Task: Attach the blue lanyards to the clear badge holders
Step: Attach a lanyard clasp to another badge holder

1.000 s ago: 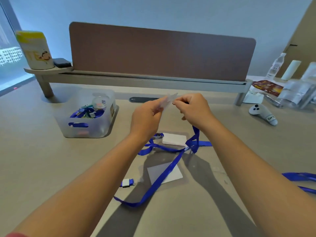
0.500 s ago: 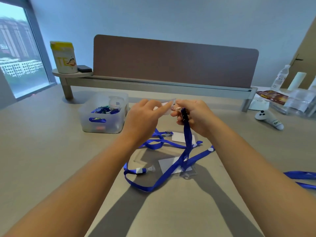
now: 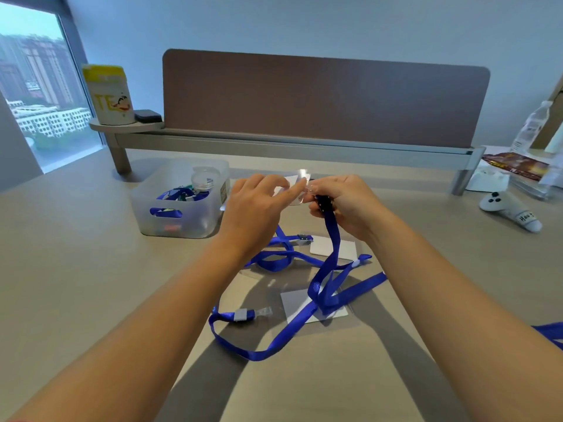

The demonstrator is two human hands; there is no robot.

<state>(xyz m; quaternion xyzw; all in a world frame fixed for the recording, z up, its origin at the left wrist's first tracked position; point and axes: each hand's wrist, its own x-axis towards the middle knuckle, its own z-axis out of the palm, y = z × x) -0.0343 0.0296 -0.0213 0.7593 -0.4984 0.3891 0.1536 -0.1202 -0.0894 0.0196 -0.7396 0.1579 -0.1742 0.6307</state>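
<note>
My left hand [image 3: 256,208] pinches a clear badge holder [image 3: 294,185] raised above the table. My right hand [image 3: 344,202] grips the clip end of a blue lanyard [image 3: 330,248], its tip touching the holder's edge. The strap hangs down from that hand to the table and loops forward to a grey end piece [image 3: 242,315]. Under the strap lies a badge holder with a white card [image 3: 297,303]. A second holder with a white card [image 3: 333,248] lies farther back, beside another blue lanyard [image 3: 274,260].
A translucent bin [image 3: 182,202] with more lanyards stands at the left. A brown divider panel [image 3: 323,95] on a grey rail crosses the back. A white controller [image 3: 508,210], a water bottle [image 3: 531,126] and packets sit at the right. Another blue strap [image 3: 551,333] lies at the right edge.
The lanyard's clip end has been lifted in my right hand up to the holder in my left hand. The strap on the table has shifted, and the camera view moved.
</note>
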